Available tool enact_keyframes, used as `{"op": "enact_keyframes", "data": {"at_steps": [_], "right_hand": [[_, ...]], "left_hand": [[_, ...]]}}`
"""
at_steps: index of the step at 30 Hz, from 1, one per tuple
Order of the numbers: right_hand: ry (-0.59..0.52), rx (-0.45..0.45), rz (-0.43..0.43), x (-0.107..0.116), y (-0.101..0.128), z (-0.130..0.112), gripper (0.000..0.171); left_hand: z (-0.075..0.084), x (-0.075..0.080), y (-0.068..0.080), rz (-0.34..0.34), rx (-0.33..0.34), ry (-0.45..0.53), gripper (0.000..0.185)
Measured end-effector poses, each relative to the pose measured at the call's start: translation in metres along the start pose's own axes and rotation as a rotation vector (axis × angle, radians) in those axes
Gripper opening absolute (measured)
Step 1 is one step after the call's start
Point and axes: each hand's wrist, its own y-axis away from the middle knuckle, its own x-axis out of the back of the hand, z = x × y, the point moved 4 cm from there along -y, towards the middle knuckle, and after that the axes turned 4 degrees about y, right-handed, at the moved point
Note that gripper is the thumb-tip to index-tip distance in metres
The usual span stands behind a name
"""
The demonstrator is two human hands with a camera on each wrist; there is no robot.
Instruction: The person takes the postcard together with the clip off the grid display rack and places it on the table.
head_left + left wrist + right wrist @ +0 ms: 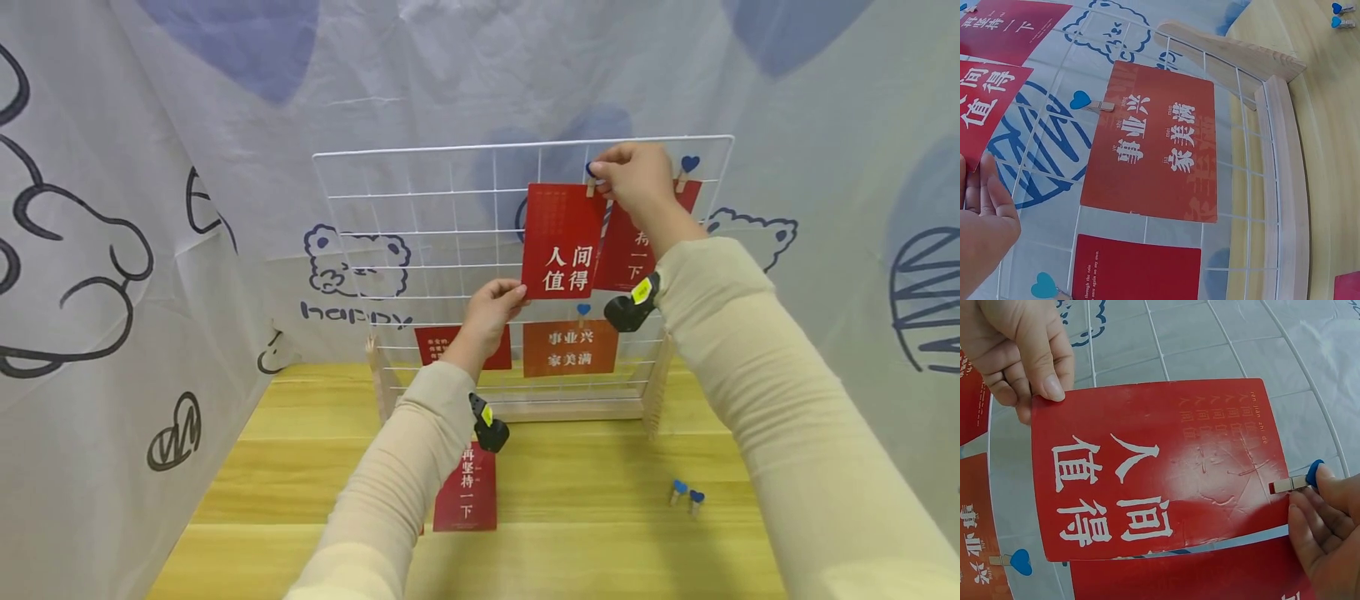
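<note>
Nearest the person, a red card with white characters lies flat on the wooden tabletop, partly under the left sleeve. Off to the right on the same tabletop lie two small clips with blue hearts, close together and well apart from the card.

Further back stands a white wire grid, upright in a pale wooden base. On its lower rows hang an orange-red card, pinned by a blue-heart clip, and a darker red card to its left, partly hidden by the left wrist.

Higher up, the left hand pinches the lower left corner of a red card printed with large white characters, thumb on the face and fingers curled behind. The card sits against the upper grid, slightly tilted. The right hand grips a wooden clip with a blue heart at the card's top edge, fingers closed around it. Behind this card hangs another red card, mostly covered by the right wrist, under its own blue-heart clip. A printed white cloth backdrop hangs beyond.
</note>
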Motion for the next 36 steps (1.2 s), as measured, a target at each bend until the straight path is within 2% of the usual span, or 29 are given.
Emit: {"op": "enact_keyframes", "data": {"at_steps": [6,14,23,31,36], "right_hand": [[0.032,0.041,0.051,-0.0010,0.0000,-0.0005,0.033],[0.097,0.043,0.095,-0.0036,-0.0017,0.0029,0.032],[0.097,0.061,0.111,-0.0064,-0.0008,0.0043,0.027],[0.072,0.081,0.173,-0.0066,-0.0003,0.0047,0.021],[0.058,0.093,0.192,-0.0067,0.0007,0.0038,0.021]], "left_hand": [[0.0024,0.0024,-0.0003,0.030,-0.015,0.003,0.016],[0.0023,0.0052,-0.0027,0.047,-0.020,0.005,0.016],[0.0025,0.0071,-0.0022,0.075,-0.031,0.014,0.015],[0.0044,0.0071,-0.0029,0.088,-0.042,0.045,0.014],[0.0054,0.0068,-0.0022,0.086,-0.050,0.024,0.013]]}}
